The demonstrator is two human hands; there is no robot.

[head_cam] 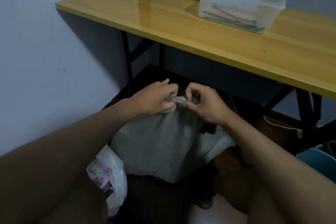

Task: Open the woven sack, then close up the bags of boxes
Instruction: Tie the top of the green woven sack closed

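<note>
at frame centre, below the counter, both hands, left hand [154, 99] and right hand [203, 104], pinch the knotted neck [175, 100] of the grey woven sack [160, 147], each grip clenched on it; untying seems underway, next needing the knot teased loose.

No legible text anywhere.

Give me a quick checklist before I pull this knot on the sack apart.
1. Left hand grips the knotted neck of the woven sack: ok.
2. Right hand pinches the knot's other side: ok.
3. Knot already loosened: cannot tell, fingers cover it.
4. Sack resting steady on the floor below the wooden table: ok.
5. White plastic bag of boxes beside the sack closed: not ok, its mouth gapes open.
</note>
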